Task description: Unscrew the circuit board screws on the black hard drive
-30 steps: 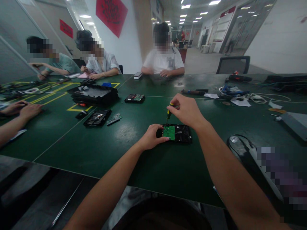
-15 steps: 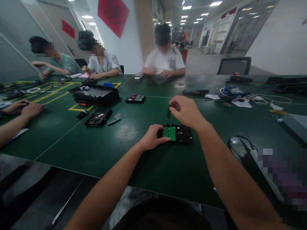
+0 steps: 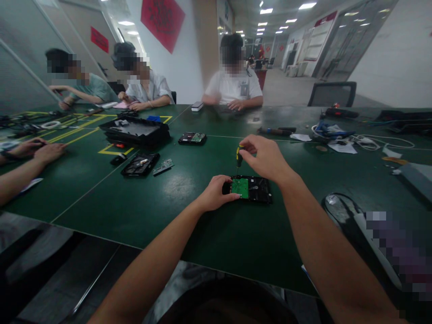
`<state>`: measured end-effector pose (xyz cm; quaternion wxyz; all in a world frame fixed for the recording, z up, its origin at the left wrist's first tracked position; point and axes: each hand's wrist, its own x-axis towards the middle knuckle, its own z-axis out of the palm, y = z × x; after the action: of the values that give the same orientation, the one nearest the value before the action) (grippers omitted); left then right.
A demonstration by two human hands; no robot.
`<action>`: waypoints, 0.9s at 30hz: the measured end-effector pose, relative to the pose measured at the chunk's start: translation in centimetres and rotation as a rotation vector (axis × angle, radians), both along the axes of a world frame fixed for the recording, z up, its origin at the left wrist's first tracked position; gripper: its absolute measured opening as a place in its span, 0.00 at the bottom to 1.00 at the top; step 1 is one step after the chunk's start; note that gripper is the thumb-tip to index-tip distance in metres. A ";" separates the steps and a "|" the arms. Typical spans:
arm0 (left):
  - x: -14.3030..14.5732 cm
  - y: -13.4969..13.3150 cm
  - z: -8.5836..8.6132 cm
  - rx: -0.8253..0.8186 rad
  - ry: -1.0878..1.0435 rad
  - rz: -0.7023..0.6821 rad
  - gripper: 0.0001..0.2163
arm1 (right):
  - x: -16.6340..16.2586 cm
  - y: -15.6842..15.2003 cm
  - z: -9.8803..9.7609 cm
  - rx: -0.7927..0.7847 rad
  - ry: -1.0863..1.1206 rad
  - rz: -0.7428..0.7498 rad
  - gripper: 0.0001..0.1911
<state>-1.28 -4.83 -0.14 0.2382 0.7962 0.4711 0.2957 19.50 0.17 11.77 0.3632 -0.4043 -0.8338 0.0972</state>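
A black hard drive (image 3: 256,190) with a green circuit board (image 3: 240,187) facing up lies on the green table (image 3: 189,225) in front of me. My left hand (image 3: 216,193) grips the drive's left end, fingertips on the board's edge. My right hand (image 3: 265,157) is closed around the top of a small yellow-and-black screwdriver (image 3: 238,158), held upright with its tip down at the drive's far-left corner.
To the left lie an opened drive (image 3: 140,164), a loose board (image 3: 162,167), a black tray (image 3: 135,130) and another drive (image 3: 192,138). Cables and tools (image 3: 337,132) clutter the right; a dark cable loop (image 3: 340,209) lies by my right arm. Three people sit across; another person's hands (image 3: 37,150) rest at left.
My right hand has turned slightly on the screwdriver, staying over the drive's far-left corner. The left hand keeps its hold. The view has shifted a little.
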 end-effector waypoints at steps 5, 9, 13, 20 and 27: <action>0.0 -0.1 0.1 -0.010 -0.001 0.007 0.25 | 0.0 0.0 -0.1 -0.019 0.029 -0.056 0.05; -0.1 -0.1 0.1 -0.015 0.001 0.006 0.25 | 0.0 -0.1 0.0 -0.021 0.043 -0.045 0.05; -0.1 0.0 0.0 -0.018 0.005 0.003 0.26 | 0.0 -0.2 0.2 -0.033 0.023 -0.012 0.04; -0.1 0.1 -0.1 -0.013 0.009 0.000 0.26 | -0.1 -0.3 0.2 -0.071 0.046 -0.085 0.08; -0.1 0.2 -0.4 -0.008 -0.005 0.009 0.26 | -0.1 -0.4 0.1 -0.047 0.066 -0.007 0.05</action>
<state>-1.40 -4.58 -0.59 0.2412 0.7923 0.4754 0.2968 19.40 -0.19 11.83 0.3813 -0.4121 -0.8175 0.1287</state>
